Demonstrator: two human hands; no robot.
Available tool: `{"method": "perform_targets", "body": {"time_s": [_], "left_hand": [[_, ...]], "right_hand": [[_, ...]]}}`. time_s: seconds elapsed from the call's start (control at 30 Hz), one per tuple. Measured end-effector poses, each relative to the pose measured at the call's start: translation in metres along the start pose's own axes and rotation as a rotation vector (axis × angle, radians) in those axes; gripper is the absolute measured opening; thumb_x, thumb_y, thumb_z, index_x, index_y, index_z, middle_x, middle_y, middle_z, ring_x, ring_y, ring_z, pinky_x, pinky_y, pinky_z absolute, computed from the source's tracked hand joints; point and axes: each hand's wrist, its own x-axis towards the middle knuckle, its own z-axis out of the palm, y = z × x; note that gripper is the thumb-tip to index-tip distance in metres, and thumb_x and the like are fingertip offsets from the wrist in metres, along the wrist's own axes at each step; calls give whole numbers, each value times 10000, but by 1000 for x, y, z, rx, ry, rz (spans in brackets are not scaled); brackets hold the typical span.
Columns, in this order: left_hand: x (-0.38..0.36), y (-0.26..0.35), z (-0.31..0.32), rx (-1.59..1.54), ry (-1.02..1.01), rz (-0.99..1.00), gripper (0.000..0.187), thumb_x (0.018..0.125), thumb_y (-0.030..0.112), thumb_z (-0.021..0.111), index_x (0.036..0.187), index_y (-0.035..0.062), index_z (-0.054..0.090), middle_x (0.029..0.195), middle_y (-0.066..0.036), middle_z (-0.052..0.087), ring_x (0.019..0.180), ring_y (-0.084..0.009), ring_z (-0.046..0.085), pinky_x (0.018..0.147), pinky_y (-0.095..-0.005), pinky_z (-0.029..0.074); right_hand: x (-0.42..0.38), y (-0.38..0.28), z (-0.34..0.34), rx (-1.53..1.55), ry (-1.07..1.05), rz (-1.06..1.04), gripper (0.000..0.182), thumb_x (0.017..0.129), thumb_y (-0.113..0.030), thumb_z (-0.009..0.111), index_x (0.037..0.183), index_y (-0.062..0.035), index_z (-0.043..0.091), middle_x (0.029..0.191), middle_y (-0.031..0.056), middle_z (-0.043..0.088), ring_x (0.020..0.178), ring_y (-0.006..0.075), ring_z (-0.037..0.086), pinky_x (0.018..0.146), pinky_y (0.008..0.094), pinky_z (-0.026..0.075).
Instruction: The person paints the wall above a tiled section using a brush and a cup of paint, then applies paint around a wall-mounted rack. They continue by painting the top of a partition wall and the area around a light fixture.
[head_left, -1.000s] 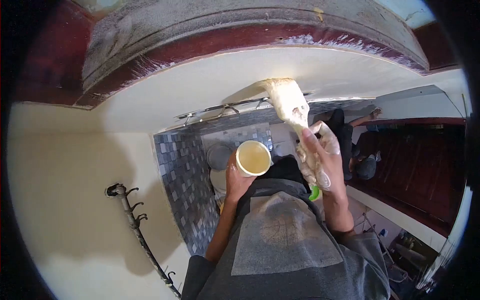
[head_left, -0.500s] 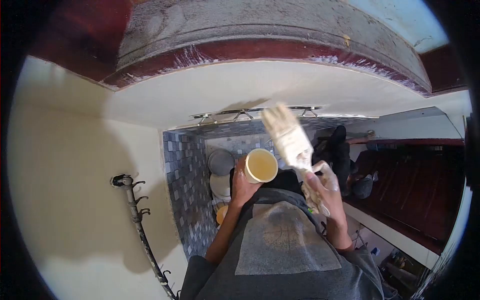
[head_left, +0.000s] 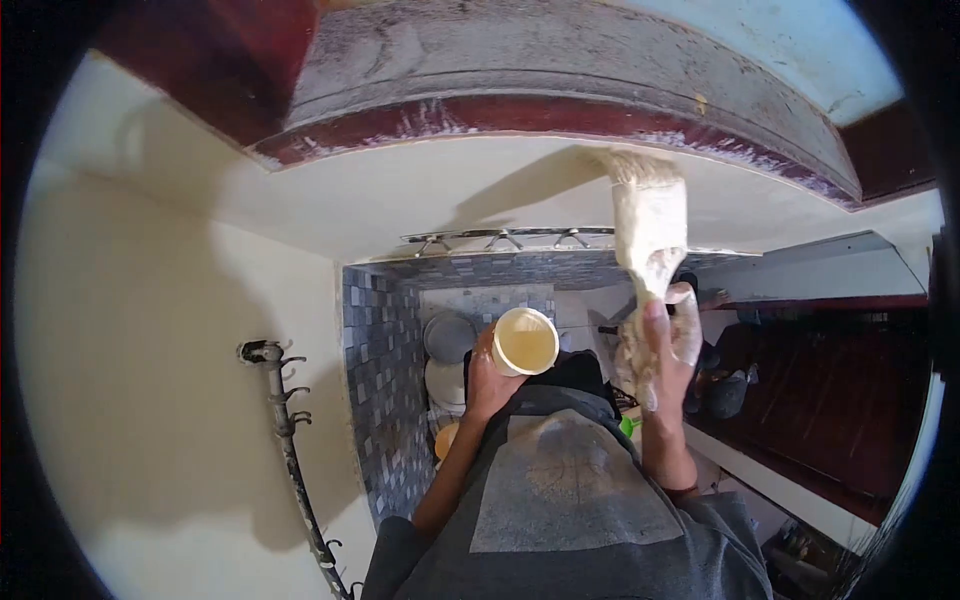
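A: What is the right hand (head_left: 662, 345) holding?

B: A wide paintbrush (head_left: 648, 222). The fingers are wrapped tight round its handle. The bristles touch the cream wall (head_left: 420, 190), just under the dark red trim (head_left: 520, 112).

A: And the left hand (head_left: 487, 375)?

B: It grips a cup of cream paint (head_left: 525, 341), held upright by the chest, just beside the brush hand.

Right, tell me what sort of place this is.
Probably a small bathroom being painted: blue-grey mosaic tiles, a wall rail of hooks, and a paint-laden brush at the cream wall's top.
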Motion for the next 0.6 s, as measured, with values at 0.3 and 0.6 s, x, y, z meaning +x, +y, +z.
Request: {"method": "perform_targets", "body": {"time_s": [0.3,0.6], "left_hand": [[2,-13,-10,-4,1,54,671,625,127,823,1180,-2,469,1107,-172,587,1040,-294,577,885,-392,458],[6,-16,-11,34,-2,18,701,603,142,831,1192,18,472,1149,-168,562,1066,-312,549,910,-404,436]], "right_hand": [[-14,18,-56,-289,-168,288,147,896,-134,591,933,-37,487,671,-19,516,547,30,466,471,189,359],[-10,17,-55,-289,-147,295,147,890,-140,606,913,-39,501,656,-29,502,542,31,455,457,200,349]]}}
